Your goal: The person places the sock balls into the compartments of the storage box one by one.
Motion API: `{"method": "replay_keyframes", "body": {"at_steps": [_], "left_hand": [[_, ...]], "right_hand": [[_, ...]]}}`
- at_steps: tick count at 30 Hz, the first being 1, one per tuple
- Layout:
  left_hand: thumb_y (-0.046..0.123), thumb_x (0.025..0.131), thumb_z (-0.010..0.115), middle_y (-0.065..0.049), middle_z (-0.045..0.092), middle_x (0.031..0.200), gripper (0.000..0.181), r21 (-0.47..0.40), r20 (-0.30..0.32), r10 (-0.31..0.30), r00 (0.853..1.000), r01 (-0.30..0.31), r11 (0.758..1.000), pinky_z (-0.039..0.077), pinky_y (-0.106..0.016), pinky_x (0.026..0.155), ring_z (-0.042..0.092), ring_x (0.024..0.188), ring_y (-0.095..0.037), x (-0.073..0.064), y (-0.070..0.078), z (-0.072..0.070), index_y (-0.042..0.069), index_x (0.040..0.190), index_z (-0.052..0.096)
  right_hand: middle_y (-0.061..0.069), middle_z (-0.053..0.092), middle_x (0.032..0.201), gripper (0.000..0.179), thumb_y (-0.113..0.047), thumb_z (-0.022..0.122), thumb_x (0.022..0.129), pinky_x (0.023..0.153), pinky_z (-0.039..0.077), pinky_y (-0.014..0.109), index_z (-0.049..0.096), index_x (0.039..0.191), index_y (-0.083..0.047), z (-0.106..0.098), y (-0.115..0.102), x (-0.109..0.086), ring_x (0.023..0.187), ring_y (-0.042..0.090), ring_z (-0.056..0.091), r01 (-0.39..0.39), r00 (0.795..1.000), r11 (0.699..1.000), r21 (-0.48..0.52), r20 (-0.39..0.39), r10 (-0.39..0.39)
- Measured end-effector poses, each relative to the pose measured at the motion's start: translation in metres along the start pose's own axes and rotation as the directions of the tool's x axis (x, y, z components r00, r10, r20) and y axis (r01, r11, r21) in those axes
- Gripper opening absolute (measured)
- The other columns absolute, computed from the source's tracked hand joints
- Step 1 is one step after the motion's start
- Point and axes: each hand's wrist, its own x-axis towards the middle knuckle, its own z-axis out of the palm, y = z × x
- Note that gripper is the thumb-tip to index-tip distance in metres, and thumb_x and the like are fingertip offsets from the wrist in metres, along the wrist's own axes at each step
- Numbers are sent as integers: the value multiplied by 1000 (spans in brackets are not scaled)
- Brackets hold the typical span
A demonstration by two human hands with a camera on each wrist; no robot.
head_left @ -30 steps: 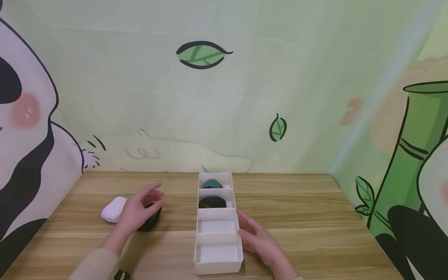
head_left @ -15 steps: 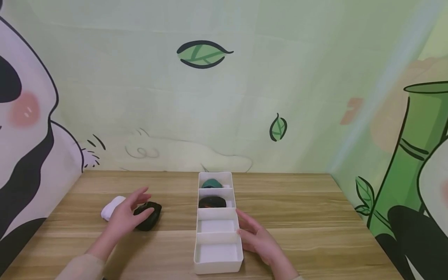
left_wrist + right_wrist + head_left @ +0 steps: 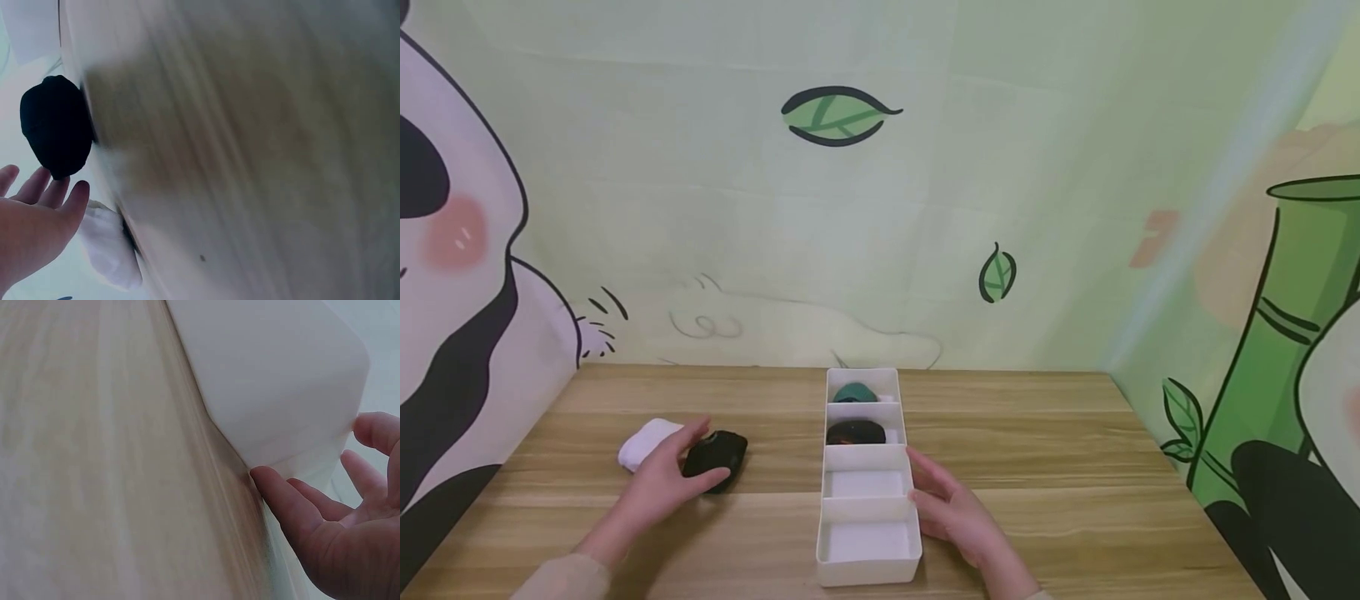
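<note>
In the head view my left hand [image 3: 664,483] is at the near left side of a black rolled-up cloth bundle [image 3: 718,460], perhaps socks. Its fingers are spread, with the thumb near the bundle's front. The left wrist view has the fingertips close by the black bundle [image 3: 56,128]; contact is hard to tell. A white cloth bundle [image 3: 646,444] lies just behind that hand, partly covered by it. My right hand [image 3: 957,515] touches the right side of a white divided box [image 3: 868,573] with relaxed fingertips, also seen against the box wall [image 3: 281,369] in the right wrist view.
The box's far compartment holds a green bundle [image 3: 854,393], and the one before it a black bundle [image 3: 856,432]. Its two near compartments show bare floors. Under everything is a wooden table [image 3: 1037,450], backed by a printed cloth [image 3: 880,233].
My left hand has moved left and toward me, uncovering the black bundle, with its thumb now lower by the bundle's front. The right hand and the box stay in place.
</note>
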Motion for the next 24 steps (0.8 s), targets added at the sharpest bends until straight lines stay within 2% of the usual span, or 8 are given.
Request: {"method": "replay_keyframes", "body": {"at_steps": [2,4,11,19,24], "left_hand": [[25,81,83,-33,52,134,81,23,3,-2,1000,2,1000,40,-43,100,49,125,-44,0,-1,1,-13,141,43],[25,80,84,-33,52,135,82,32,8,-1,1000,0,999,37,-43,101,47,127,-44,0,-2,2,-13,140,43],[25,76,87,-33,52,134,81,46,18,17,1000,-17,999,37,-56,99,47,124,-45,-1,-7,5,-12,137,47],[26,76,86,-33,53,133,82,59,58,10,998,-14,998,40,-58,96,50,120,-45,0,-13,5,-11,138,47],[24,77,86,-30,54,133,78,64,65,26,998,-30,998,40,-55,96,50,121,-43,0,-16,5,-9,138,49]], "right_hand": [[30,31,152,61,-13,55,101,94,49,53,29,157,-14,0,0,0,125,37,51,3,1000,1000,-2,0,-3],[30,31,152,61,-13,55,101,94,49,53,29,157,-14,0,0,0,126,37,50,5,1000,1000,-2,0,-5],[29,31,153,62,-12,55,101,94,49,52,29,157,-14,0,0,-1,126,37,50,5,1000,1000,5,1,-5],[30,31,153,62,-13,56,100,96,48,52,29,156,-13,0,-1,-1,127,37,50,3,1000,1000,15,3,-3],[30,31,153,63,-12,57,100,95,49,51,29,156,-13,0,-2,-1,127,37,49,2,1000,1000,18,2,-2]]}}
